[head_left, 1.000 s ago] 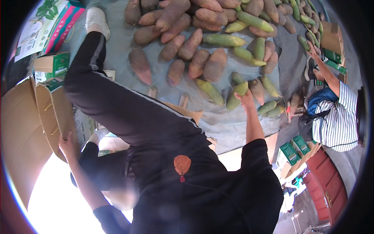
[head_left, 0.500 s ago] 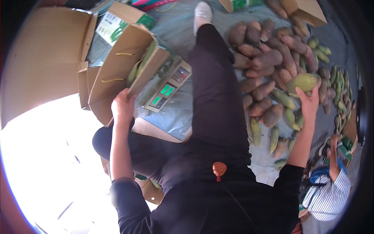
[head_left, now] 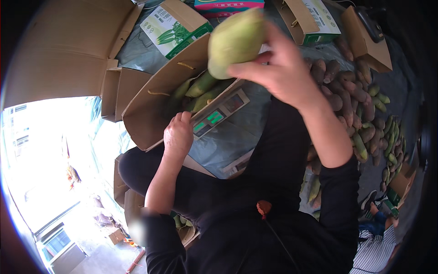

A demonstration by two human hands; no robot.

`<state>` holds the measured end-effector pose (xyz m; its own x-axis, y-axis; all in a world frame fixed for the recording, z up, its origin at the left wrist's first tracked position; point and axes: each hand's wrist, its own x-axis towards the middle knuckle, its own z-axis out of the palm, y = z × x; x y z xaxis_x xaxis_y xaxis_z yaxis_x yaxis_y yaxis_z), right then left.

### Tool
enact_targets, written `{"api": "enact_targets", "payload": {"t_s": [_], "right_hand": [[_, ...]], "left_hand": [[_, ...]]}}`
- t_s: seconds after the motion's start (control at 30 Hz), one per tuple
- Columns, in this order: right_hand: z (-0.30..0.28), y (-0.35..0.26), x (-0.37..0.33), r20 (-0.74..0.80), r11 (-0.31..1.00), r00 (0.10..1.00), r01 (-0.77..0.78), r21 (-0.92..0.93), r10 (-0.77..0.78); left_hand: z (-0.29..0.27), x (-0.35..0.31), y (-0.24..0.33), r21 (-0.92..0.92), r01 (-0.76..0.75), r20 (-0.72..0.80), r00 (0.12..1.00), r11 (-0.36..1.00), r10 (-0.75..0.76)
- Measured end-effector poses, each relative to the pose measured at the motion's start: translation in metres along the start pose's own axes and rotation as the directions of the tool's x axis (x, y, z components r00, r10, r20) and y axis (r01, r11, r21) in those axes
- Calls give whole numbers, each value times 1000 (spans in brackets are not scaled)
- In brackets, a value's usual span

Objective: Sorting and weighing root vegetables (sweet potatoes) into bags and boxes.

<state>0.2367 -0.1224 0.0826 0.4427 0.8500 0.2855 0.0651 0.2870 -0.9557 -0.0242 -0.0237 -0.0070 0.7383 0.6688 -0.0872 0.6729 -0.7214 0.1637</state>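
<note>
My right hand (head_left: 285, 68) is raised at the top centre, its fingers wrapped round a thick green radish (head_left: 237, 41), slightly blurred. My left hand (head_left: 178, 132) pinches the near edge of an open cardboard box (head_left: 141, 107) with yellow cord handles. Inside that box lie several long green radishes (head_left: 200, 85); the radish in my right hand hangs just above them and to the right. A scale (head_left: 221, 113) with lit green displays shows beside the box, between my left hand and my right forearm.
Reddish-brown roots (head_left: 351, 98) are heaped at the right, with more green radishes (head_left: 392, 137) beyond. Printed cartons (head_left: 171, 27) and a plain open box (head_left: 367, 41) stand along the back. Another person in a striped shirt (head_left: 374, 246) is at the lower right.
My right hand has carried the green radish from above the heap leftward and up to the box. My left hand keeps the box edge; the view has shifted left.
</note>
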Motion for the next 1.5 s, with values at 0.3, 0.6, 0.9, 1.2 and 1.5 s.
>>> {"api": "enact_targets", "payload": {"t_s": [0.3, 0.6, 0.9, 1.2, 1.5], "right_hand": [[107, 103, 12, 104, 827, 962, -160, -539, 254], [145, 104, 29, 81, 740, 863, -374, -559, 498], [-78, 9, -34, -109, 913, 988, -140, -384, 106], [-245, 87, -268, -751, 356, 604, -786, -505, 267], [-217, 132, -401, -908, 268, 260, -948, -174, 327]], "left_hand": [[8, -4, -4, 19, -97, -54, 994, 995, 97], [7, 0, -4, -12, -131, -134, 983, 991, 128], [7, 5, -4, 40, -136, -158, 977, 990, 141], [8, 6, -4, 56, -136, -153, 978, 989, 143], [-10, 1, -3, -46, -140, -89, 987, 989, 135]]}}
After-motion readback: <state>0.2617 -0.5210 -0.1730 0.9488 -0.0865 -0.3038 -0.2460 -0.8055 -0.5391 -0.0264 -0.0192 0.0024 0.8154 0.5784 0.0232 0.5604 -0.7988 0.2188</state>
